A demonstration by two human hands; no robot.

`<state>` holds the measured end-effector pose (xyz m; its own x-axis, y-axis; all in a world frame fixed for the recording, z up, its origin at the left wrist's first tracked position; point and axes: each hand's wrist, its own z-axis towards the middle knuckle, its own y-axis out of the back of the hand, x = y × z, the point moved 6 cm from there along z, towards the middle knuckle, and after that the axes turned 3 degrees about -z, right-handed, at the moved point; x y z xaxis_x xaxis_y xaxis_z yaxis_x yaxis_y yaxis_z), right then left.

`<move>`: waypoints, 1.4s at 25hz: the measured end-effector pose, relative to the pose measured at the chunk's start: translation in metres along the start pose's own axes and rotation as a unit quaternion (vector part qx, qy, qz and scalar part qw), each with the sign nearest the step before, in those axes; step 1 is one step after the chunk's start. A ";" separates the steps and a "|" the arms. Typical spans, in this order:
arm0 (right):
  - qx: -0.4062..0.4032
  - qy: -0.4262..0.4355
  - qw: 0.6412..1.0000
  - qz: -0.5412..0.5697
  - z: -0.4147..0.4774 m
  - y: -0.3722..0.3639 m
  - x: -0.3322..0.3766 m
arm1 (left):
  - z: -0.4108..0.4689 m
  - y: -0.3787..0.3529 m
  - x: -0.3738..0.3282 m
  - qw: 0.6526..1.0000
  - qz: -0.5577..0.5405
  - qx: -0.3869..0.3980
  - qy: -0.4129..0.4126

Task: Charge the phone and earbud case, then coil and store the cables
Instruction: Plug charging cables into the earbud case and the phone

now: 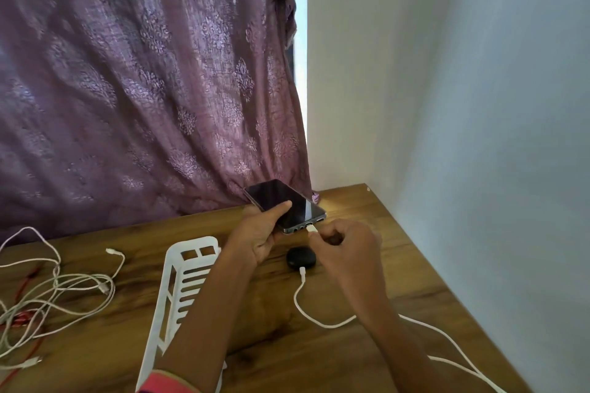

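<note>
My left hand holds a black phone tilted above the wooden table, thumb across its dark screen. My right hand pinches a white charging plug whose tip sits at the port on the phone's bottom edge. Below the phone, a black earbud case lies on the table with a white cable plugged into its near side. That cable curves toward the right table edge. A second white cable runs off past my right forearm.
A white slotted plastic tray lies left of my left arm. A tangle of white and red cables covers the table's left side. A purple curtain hangs behind the table; a white wall stands at the right.
</note>
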<state>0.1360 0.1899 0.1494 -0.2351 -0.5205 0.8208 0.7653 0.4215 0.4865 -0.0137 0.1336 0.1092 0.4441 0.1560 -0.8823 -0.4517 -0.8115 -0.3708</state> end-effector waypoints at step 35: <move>0.256 -0.223 0.934 0.108 -0.058 -0.076 -0.084 | -0.048 0.086 0.080 0.982 0.183 -0.025 0.034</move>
<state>0.1323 0.1586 0.0265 -0.4220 -0.0678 0.9040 0.4637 0.8407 0.2795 0.0200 0.0498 0.0205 0.3109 -0.1873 -0.9318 -0.5528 -0.8331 -0.0170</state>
